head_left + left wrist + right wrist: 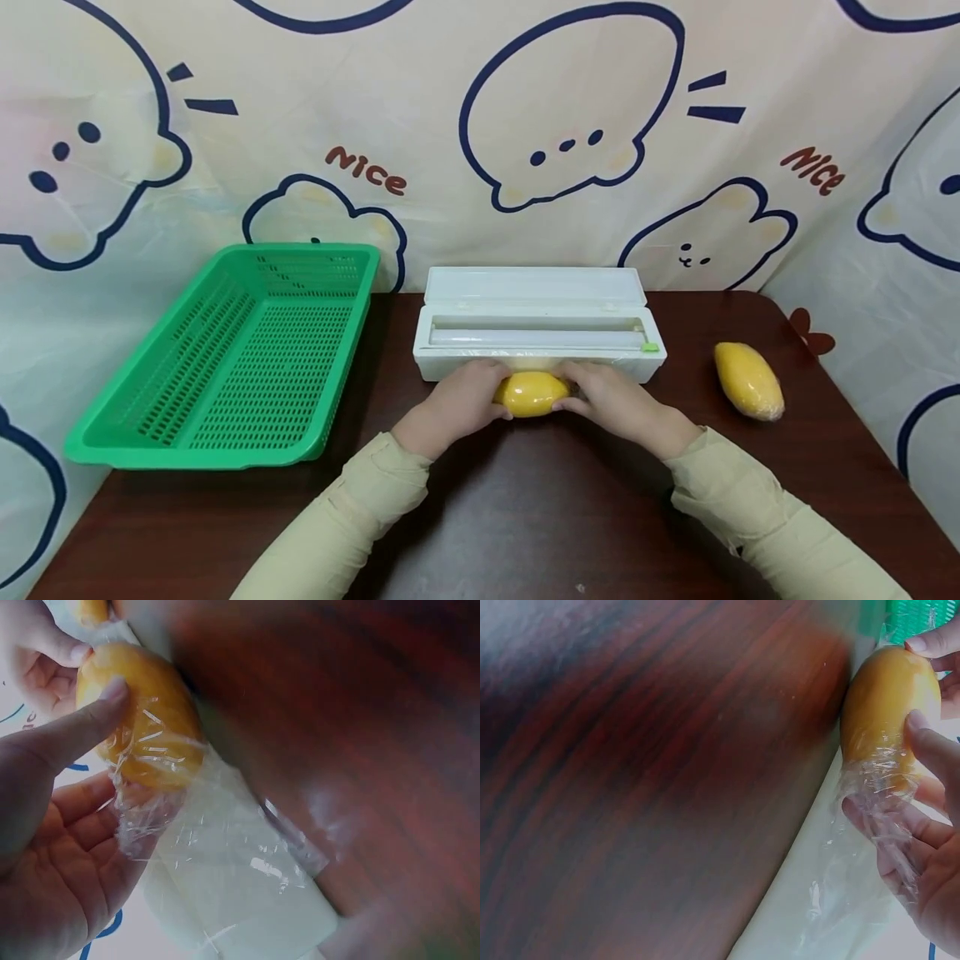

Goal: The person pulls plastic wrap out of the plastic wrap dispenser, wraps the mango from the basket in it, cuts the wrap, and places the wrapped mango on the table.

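Note:
Between both hands a yellow mango [534, 394] is held just in front of the white cling film dispenser [438, 360]. Clear cling film [150, 817] covers part of the mango and bunches loosely at its ends. My left hand [463, 402] grips the mango's left end, thumb on its near side. At the other end, my right hand [611, 400] holds it in a like way, with crumpled film [885, 825] over its fingers in the right wrist view. The dispenser's lid [532, 286] is up, and a film roll [536, 337] shows inside.
A second mango [748, 382], apparently film-wrapped, lies on the right of the dark wood table [517, 517]. On the left stands a green slotted basket [202, 457], partly past the table's left edge. A patterned cloth [442, 225] hangs behind the table.

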The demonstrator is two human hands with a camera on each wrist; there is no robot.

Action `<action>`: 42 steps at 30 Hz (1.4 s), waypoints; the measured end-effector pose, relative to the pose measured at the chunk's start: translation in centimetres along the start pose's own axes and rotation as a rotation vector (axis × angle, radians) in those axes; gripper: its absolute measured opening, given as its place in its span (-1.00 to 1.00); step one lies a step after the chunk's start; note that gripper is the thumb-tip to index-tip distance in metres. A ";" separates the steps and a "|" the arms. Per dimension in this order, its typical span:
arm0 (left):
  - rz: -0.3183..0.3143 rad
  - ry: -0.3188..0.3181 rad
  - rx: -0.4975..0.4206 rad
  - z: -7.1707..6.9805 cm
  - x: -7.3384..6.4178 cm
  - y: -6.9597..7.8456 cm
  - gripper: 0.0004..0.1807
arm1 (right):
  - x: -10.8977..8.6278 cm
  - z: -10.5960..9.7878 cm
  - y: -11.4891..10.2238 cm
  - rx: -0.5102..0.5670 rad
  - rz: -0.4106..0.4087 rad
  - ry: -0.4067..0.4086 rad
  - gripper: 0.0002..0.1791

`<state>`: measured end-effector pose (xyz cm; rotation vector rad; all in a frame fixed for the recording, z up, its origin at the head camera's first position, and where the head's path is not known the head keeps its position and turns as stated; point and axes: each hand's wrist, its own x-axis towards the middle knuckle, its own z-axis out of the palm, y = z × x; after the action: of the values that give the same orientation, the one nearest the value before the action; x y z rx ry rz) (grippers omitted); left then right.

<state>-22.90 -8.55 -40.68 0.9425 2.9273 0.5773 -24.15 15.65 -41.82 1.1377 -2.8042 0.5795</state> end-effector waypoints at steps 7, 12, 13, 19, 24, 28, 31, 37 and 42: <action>0.010 -0.024 0.003 -0.3 -0.2 0.1 -0.48 | -0.1 -0.2 0.2 0.011 -0.001 0.010 -0.54; 0.011 -0.015 -0.005 -0.5 -0.8 0.2 -0.47 | -0.8 0.0 0.7 0.049 0.011 0.014 -0.51; 0.014 -0.013 -0.004 -0.5 -0.9 0.2 -0.47 | -1.0 0.0 0.9 0.054 0.028 0.013 -0.54; 0.027 0.020 -0.034 -0.5 -1.0 0.2 -0.51 | -2.3 0.3 1.4 -0.021 0.035 0.014 -0.63; 0.014 0.020 -0.063 -0.9 -0.9 0.4 -0.55 | -2.8 0.4 1.4 -0.124 -0.014 0.000 -0.46; 0.013 0.006 -0.052 -1.1 -0.9 0.5 -0.55 | -3.3 -0.2 1.1 -0.123 0.058 -0.049 -0.35; 0.019 -0.003 -0.036 -1.0 -0.9 0.6 -0.56 | -3.6 -0.6 1.1 -0.104 0.073 -0.037 -0.37; 0.041 -0.011 -0.008 -1.1 -0.7 0.8 -0.58 | -4.1 -1.7 1.2 -0.039 0.072 0.031 -0.47; 0.052 -0.025 0.017 -1.2 -0.6 1.1 -0.55 | -4.5 -3.5 1.4 -0.042 0.162 0.162 -0.57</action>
<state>-21.92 -8.50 -39.29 1.0226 2.8987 0.5388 -22.14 20.77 -39.88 0.8214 -2.7699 0.5925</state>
